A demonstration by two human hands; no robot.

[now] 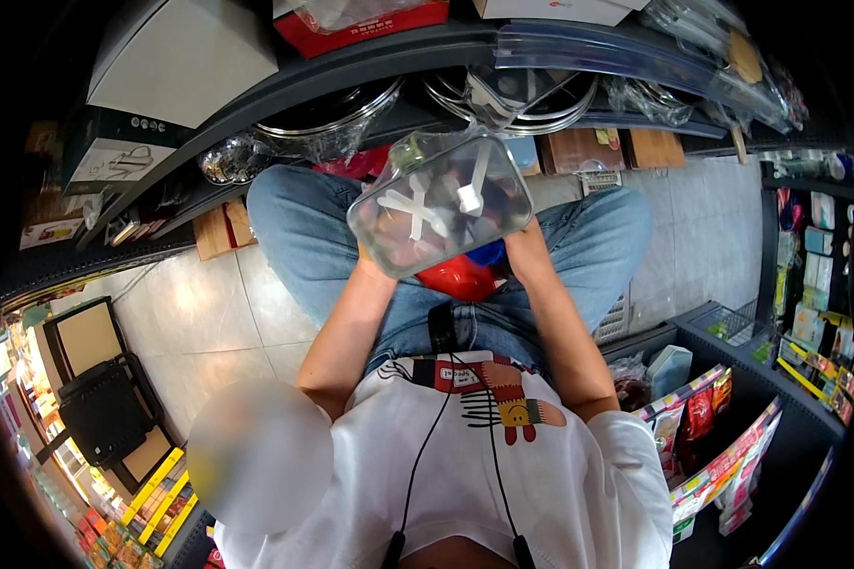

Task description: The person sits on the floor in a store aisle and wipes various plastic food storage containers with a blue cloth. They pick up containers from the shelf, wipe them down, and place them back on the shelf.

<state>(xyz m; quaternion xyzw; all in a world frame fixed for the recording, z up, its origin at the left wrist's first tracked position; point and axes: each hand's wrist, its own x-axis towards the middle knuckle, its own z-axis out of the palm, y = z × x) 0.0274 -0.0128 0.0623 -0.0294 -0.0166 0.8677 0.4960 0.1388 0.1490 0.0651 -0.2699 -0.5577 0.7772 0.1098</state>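
Note:
Over my lap, a clear rectangular plastic container [441,235] is held tilted between both hands. White strips, one pair crossed like an X, show on or through its clear face. My left hand [371,262] grips the left end, its fingers blurred behind the plastic. At the right end, my right hand [521,238] holds the container from behind, mostly covered by it. Beneath the lower edge a glossy red object [461,277] rests at my lap. A dark blue item [487,254] shows beside my right hand; what it is cannot be told.
Ahead stands a dark shelf [427,60] with wrapped metal pans [334,114], another clear container [519,92] and boxes [185,64]. Wooden boards [583,151] are below. A black folding chair [107,405] is at left. Hanging packets [701,419] line a rack behind at right.

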